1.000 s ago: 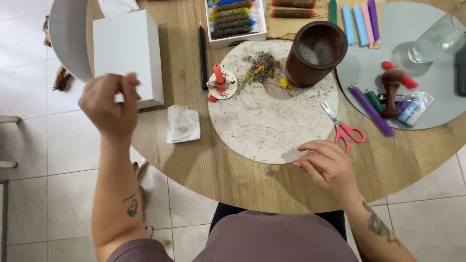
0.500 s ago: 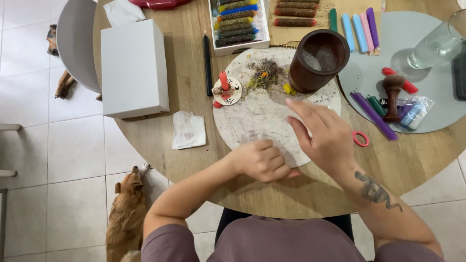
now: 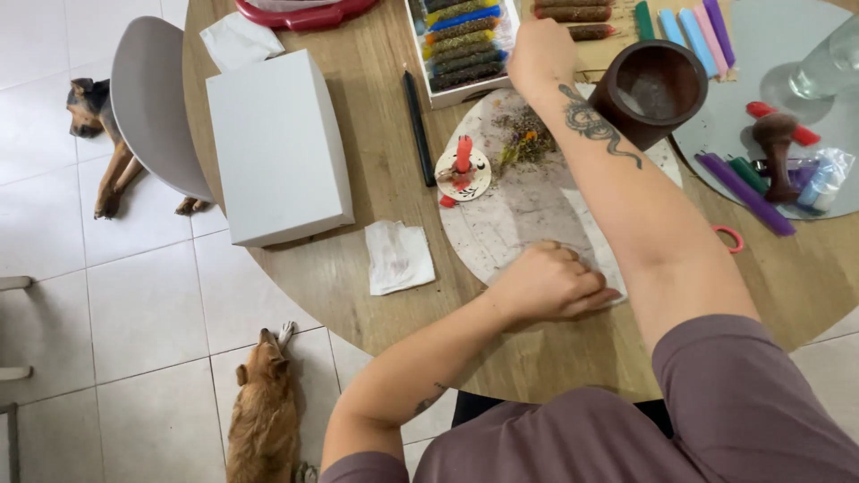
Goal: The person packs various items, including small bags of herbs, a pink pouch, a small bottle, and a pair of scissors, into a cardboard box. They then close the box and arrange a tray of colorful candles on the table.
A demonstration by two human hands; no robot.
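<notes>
— Round wooden worktop point(image 3: 358, 179), two dogs on the floor. What are you doing?

— I think I'm picking a stick. My right hand point(image 3: 540, 49) reaches the herb sticks point(image 3: 573, 20); its fingers are hidden, can't tell. My left hand point(image 3: 548, 282), fingers curled, presses thin paper point(image 3: 601, 250) on the pale board point(image 3: 514, 210). Next needs a gentle pinch.

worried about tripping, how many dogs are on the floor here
2. A black-and-tan dog lies under the grey chair at upper left; a ginger dog lies by the table edge, bottom centre. Others may be hidden under the table.
</notes>
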